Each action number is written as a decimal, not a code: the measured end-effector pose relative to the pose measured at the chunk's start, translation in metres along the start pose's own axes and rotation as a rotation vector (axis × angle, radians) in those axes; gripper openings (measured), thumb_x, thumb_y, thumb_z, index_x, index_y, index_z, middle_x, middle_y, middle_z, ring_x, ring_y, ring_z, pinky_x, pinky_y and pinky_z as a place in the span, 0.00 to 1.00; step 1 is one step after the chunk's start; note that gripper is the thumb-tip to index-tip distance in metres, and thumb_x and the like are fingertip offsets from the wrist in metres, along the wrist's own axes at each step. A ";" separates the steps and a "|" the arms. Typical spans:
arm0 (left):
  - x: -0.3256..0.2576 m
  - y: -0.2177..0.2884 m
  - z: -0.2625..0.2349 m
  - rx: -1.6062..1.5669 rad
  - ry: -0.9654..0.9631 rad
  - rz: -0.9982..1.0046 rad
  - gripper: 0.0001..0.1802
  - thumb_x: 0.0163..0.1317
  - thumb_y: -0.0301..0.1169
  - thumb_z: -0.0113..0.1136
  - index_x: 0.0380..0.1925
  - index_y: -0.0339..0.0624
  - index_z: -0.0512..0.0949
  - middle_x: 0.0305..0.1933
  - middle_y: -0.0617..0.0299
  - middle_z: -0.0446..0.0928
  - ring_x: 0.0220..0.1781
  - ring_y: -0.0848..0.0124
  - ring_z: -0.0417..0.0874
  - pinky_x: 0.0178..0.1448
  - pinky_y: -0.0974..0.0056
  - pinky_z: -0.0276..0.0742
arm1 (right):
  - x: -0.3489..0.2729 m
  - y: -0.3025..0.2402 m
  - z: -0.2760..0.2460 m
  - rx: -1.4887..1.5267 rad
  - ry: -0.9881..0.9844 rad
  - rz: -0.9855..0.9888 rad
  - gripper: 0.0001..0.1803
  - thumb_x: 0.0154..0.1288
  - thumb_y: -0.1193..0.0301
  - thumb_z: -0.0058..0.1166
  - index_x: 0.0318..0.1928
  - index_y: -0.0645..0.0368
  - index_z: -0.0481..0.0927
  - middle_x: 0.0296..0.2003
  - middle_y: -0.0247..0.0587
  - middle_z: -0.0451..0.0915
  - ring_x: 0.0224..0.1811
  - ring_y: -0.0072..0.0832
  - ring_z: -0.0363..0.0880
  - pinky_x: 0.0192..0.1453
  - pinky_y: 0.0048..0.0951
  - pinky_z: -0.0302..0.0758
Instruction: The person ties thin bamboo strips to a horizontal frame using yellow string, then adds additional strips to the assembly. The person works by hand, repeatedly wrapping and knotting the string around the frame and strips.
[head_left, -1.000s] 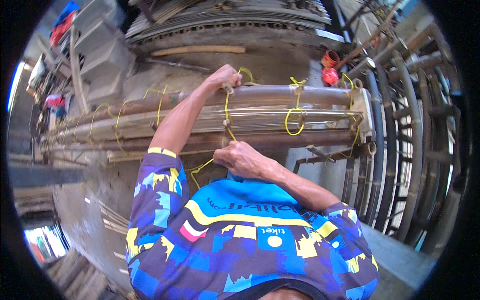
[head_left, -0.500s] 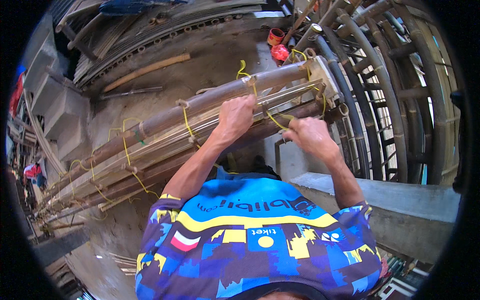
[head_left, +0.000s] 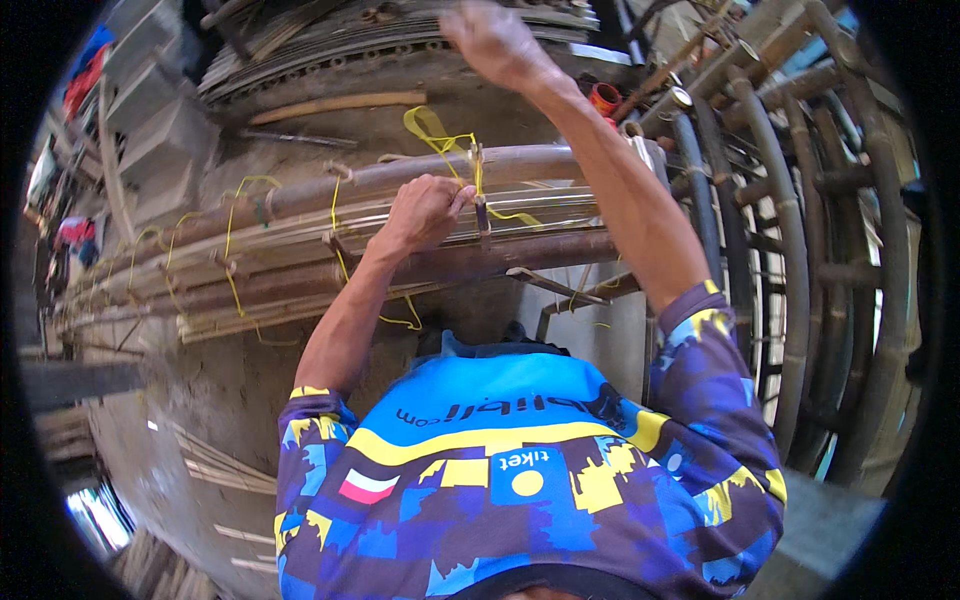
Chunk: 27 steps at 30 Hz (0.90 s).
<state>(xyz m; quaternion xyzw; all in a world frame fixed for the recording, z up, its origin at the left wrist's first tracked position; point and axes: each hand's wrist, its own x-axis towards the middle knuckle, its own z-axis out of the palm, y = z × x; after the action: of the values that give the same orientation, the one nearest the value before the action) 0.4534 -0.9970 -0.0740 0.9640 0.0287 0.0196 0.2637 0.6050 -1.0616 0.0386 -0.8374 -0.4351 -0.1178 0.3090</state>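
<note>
Fingers of left hand point(head_left: 425, 213) are curled, yellow strap point(head_left: 478, 177) pinched at tips beside far bamboo pole point(head_left: 535, 164); right hand point(head_left: 497, 47) blurred, well apart, finger state can't be told.

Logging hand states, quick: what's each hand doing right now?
Left hand: closed, apparently on the yellow strap.
Right hand: raised, blurred; open or closed cannot be told.
</note>
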 end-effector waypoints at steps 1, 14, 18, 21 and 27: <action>0.000 -0.001 0.000 -0.020 -0.004 -0.009 0.18 0.60 0.40 0.44 0.24 0.37 0.74 0.22 0.45 0.71 0.28 0.48 0.73 0.31 0.53 0.66 | -0.015 0.010 0.009 -0.216 -0.412 0.039 0.23 0.59 0.54 0.38 0.28 0.61 0.77 0.31 0.50 0.77 0.38 0.42 0.76 0.39 0.40 0.73; 0.052 0.015 -0.061 -0.366 0.035 0.324 0.10 0.51 0.34 0.50 0.22 0.40 0.76 0.20 0.58 0.75 0.24 0.70 0.74 0.31 0.66 0.70 | -0.156 -0.032 -0.016 0.603 -0.341 -0.435 0.01 0.48 0.78 0.50 0.23 0.59 0.74 0.18 0.46 0.72 0.24 0.41 0.70 0.32 0.38 0.68; 0.110 0.004 -0.026 -0.121 0.022 0.219 0.14 0.53 0.37 0.51 0.19 0.38 0.76 0.19 0.61 0.75 0.25 0.71 0.75 0.29 0.64 0.70 | -0.212 -0.044 0.008 0.269 -0.171 -0.176 0.04 0.49 0.75 0.52 0.23 0.61 0.71 0.23 0.45 0.73 0.44 0.44 0.69 0.51 0.43 0.63; 0.116 -0.010 0.000 -0.321 -0.176 -0.093 0.17 0.55 0.38 0.48 0.18 0.37 0.76 0.17 0.65 0.73 0.22 0.73 0.70 0.28 0.64 0.68 | -0.226 -0.051 0.014 0.074 -0.264 -0.048 0.01 0.50 0.75 0.50 0.25 0.58 0.72 0.25 0.40 0.74 0.58 0.41 0.61 0.63 0.57 0.40; 0.115 -0.019 -0.040 -0.800 0.021 0.153 0.17 0.59 0.40 0.50 0.22 0.38 0.77 0.15 0.70 0.68 0.17 0.83 0.63 0.21 0.74 0.58 | -0.242 -0.064 -0.010 0.071 -0.038 -0.039 0.02 0.52 0.74 0.51 0.26 0.56 0.72 0.26 0.36 0.74 0.53 0.36 0.67 0.62 0.60 0.38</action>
<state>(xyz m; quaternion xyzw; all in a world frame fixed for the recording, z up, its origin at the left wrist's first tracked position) 0.5649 -0.9531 -0.0462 0.7845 -0.0505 0.0588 0.6153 0.4109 -1.1991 -0.0399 -0.8194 -0.4612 -0.0924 0.3277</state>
